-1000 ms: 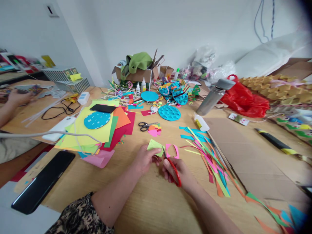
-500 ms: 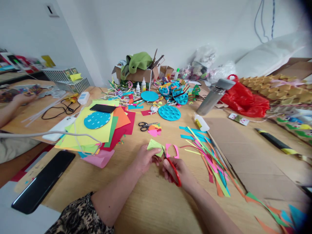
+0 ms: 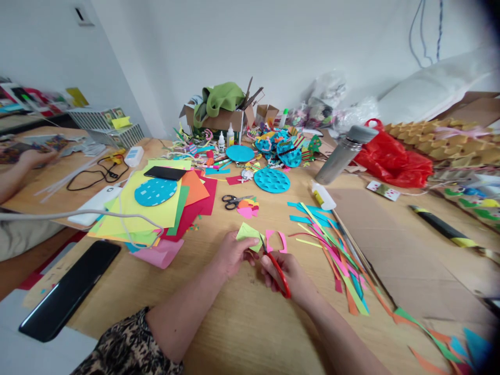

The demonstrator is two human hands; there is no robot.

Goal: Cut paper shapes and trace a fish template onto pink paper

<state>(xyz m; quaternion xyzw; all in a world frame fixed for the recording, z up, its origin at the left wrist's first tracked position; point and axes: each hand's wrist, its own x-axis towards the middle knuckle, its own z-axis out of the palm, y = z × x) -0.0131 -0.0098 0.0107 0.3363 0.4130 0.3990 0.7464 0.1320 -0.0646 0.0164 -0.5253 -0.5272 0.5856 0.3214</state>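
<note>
My left hand point(image 3: 231, 254) pinches a small light-green paper piece point(image 3: 247, 233) just above the wooden table point(image 3: 242, 333). My right hand point(image 3: 289, 275) grips red-handled scissors point(image 3: 276, 266), whose blades meet the right edge of the green piece. A pink paper cut-out point(image 3: 275, 240) lies on the table right behind the scissors' tip. Both forearms reach in from the bottom of the view.
Coloured paper strips point(image 3: 336, 250) lie to the right beside a cardboard sheet point(image 3: 394, 255). A stack of coloured paper point(image 3: 156, 208) and a black phone point(image 3: 66, 291) sit left. Black scissors point(image 3: 233, 200), a glue bottle point(image 3: 322, 196), a metal flask point(image 3: 342, 154) stand behind. Another person's hand point(image 3: 33, 156) is far left.
My hands, the scissors and the green paper have barely moved. The other person's hand at far left has shifted slightly.
</note>
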